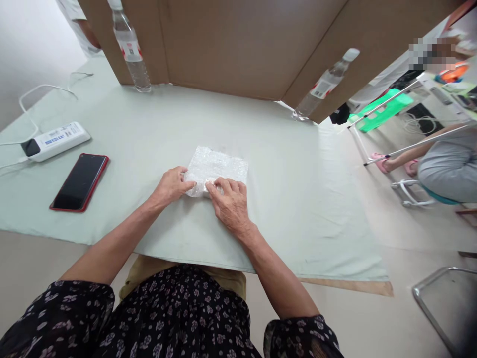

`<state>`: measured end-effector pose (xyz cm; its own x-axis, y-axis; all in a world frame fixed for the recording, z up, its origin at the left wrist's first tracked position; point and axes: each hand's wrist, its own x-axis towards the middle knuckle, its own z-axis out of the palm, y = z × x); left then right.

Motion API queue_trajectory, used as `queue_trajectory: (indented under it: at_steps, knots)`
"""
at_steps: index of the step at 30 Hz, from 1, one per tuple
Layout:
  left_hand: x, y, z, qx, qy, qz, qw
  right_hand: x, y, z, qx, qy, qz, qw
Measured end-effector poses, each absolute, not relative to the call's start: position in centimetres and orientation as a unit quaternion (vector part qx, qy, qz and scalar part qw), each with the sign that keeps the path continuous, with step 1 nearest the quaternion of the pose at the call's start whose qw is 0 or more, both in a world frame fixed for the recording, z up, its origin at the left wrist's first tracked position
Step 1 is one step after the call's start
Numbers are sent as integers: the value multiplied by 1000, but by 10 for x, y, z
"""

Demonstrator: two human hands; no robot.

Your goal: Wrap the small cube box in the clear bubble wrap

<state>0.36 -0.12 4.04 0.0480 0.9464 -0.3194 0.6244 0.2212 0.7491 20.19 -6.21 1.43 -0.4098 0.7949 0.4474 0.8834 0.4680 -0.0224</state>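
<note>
No wording legible. White device (61, 139): blue and dark print, too small to read. Left bottle (134, 68), right bottle (316, 94): white-and-red labels, each with small dark mark, lettering too blurred.

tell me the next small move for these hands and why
Perhaps tuck in the left edge of the bubble wrap with the left hand: that hand is right at this edge, while the right hand rests over the near side.
</note>
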Motion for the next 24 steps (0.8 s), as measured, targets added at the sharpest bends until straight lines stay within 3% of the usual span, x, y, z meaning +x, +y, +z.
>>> queue_trajectory:
  at_steps: [5,9,14,24]
  knots:
    - [10,-5,41,490,605,289,557,202,-62,14,-507,-832,-109,195]
    - [19,-7,41,496,580,324,559,202,-62,14,-505,-833,-108,197]
    - [32,-5,49,559,564,281,539,202,-62,13,-507,-832,-107,201]
    - [25,-4,53,552,493,265,618,205,-62,13,-502,-823,-80,254]
